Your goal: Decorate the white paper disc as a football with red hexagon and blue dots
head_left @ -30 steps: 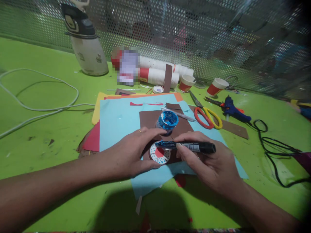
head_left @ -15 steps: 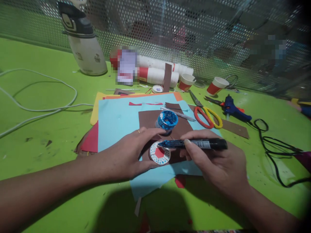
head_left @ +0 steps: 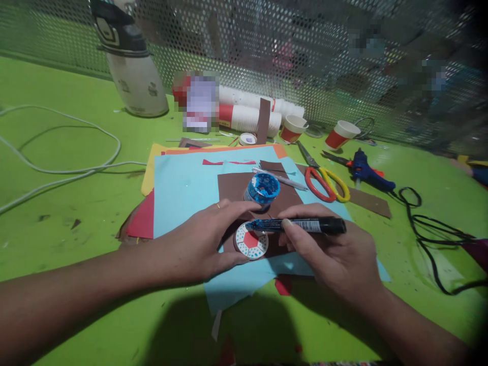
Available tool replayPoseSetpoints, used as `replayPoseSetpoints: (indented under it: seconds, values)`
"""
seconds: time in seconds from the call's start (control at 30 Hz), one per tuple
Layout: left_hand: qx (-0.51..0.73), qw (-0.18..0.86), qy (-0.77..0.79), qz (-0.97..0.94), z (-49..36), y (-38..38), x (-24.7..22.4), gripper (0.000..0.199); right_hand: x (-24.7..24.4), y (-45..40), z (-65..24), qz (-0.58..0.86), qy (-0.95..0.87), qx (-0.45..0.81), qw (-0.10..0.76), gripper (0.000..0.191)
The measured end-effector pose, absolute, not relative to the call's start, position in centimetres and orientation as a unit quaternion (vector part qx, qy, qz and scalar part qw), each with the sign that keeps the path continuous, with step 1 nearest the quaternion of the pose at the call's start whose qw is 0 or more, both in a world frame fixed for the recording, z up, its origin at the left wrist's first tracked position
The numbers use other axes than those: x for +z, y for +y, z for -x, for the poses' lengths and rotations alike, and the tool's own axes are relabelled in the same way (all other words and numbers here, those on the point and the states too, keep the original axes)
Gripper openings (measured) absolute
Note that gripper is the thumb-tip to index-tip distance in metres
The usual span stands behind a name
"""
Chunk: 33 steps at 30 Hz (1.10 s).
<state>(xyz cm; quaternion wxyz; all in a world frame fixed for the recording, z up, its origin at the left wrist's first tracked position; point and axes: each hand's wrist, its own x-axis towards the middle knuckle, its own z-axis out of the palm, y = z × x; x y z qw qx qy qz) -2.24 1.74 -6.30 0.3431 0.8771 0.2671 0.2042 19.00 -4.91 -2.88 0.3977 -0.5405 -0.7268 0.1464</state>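
My left hand (head_left: 206,239) curves its thumb and fingers around a small round disc (head_left: 251,241), gripping its edge. The disc is white with a red hexagon in the middle, dark lines and blue dots. In my right hand (head_left: 335,254) is a black marker (head_left: 305,225), held almost level, its blue-smeared end at the disc's upper part. Just behind the disc stands a small open paint pot (head_left: 263,189) with blue paint inside. Beneath lie brown paper (head_left: 232,185) and light blue sheets (head_left: 183,188).
Red-and-yellow handled scissors (head_left: 324,183) and a blue glue gun (head_left: 368,170) with a black cord lie at right. Paper cups (head_left: 342,135) stand behind. A white-and-black bottle (head_left: 135,81) stands back left, near a pale cable (head_left: 87,173). A perforated metal screen (head_left: 244,46) borders the table.
My right hand and the marker have shifted slightly left, the marker's end staying over the disc's upper part. My left hand and the disc stay in place.
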Motion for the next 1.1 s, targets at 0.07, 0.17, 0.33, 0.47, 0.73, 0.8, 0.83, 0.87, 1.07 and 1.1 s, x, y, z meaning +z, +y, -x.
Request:
replayPoseSetpoints:
  seconds: [0.07, 0.17, 0.33, 0.47, 0.73, 0.8, 0.83, 0.87, 1.07, 1.1]
  values:
    - [0.202, 0.341, 0.268, -0.878, 2.18, 1.76, -6.23, 0.063, -2.85, -4.88, -19.03, 0.544, -0.726, 0.15, 0.393, 0.008]
    - [0.198, 0.337, 0.268, -0.881, 2.16, 1.78, -6.19, 0.063, -2.77, -4.92, -19.08, 0.544, -0.726, 0.153, 0.392, 0.008]
    - [0.201, 0.335, 0.263, -0.882, 2.26, 1.76, -6.35, 0.064, -2.76, -5.07, -19.11, 0.541, -0.729, 0.156, 0.39, 0.008]
    - [0.2, 0.335, 0.264, -0.882, 2.25, 1.76, -6.33, 0.065, -2.7, -4.95, -18.99, 0.536, -0.731, 0.154, 0.393, 0.008]
    - [0.2, 0.334, 0.265, -0.882, 2.16, 1.78, -6.35, 0.067, -2.73, -4.78, -18.83, 0.545, -0.728, 0.146, 0.389, 0.006]
    - [0.202, 0.332, 0.264, -0.883, 2.21, 1.78, -6.43, 0.067, -2.87, -4.83, -18.84, 0.551, -0.723, 0.144, 0.391, 0.006]
    - [0.202, 0.332, 0.263, -0.883, 2.25, 1.77, -6.47, 0.067, -2.91, -4.88, -18.85, 0.552, -0.722, 0.143, 0.392, 0.006]
    - [0.203, 0.333, 0.263, -0.883, 2.29, 1.76, -6.5, 0.068, -2.92, -4.94, -18.87, 0.553, -0.721, 0.14, 0.394, 0.006]
    - [0.195, 0.343, 0.272, -0.878, 2.35, 1.74, -6.52, 0.07, -2.58, -5.37, -19.2, 0.586, -0.67, 0.116, 0.441, 0.004]
    - [0.195, 0.343, 0.271, -0.878, 2.31, 1.77, -6.54, 0.07, -2.52, -5.4, -19.25, 0.588, -0.67, 0.113, 0.438, 0.004]
